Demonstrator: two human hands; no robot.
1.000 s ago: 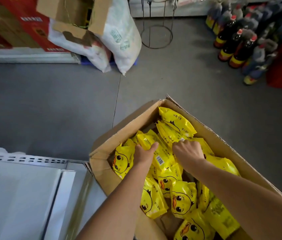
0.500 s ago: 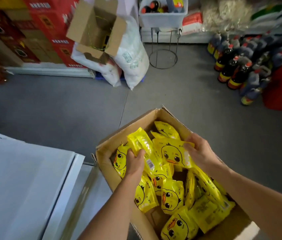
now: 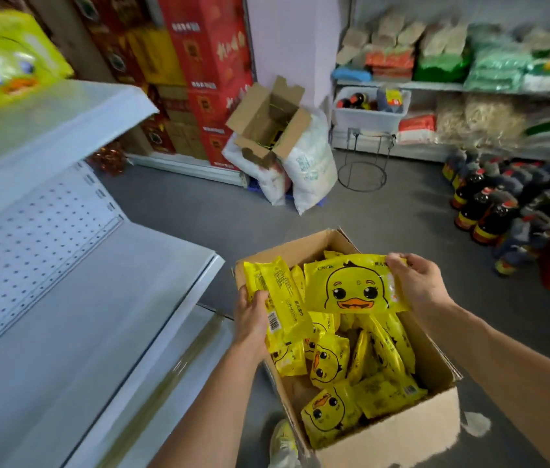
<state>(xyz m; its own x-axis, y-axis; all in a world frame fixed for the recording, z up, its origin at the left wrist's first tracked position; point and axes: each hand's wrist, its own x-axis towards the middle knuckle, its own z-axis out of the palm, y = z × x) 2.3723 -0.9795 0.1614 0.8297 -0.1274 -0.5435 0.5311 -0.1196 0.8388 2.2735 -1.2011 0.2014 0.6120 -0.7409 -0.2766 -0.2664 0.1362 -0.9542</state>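
My left grip (image 3: 252, 320) is clamped round a yellow packet (image 3: 280, 298), barcode side up, over the left edge of the cardboard box (image 3: 398, 437). My right grip (image 3: 419, 286) pinches the right end of a duck-face packet (image 3: 351, 285), held above the other packets (image 3: 329, 361) lying inside. A white shelf (image 3: 97, 315) stands just left of the box.

The left hand (image 3: 250, 319), gripping a yellow pack (image 3: 280, 298), had an open way left onto the white lower shelf (image 3: 74, 332). The upper shelf (image 3: 47, 130) overhung its far part. Bottles (image 3: 483, 211) crowded the far-right floor.
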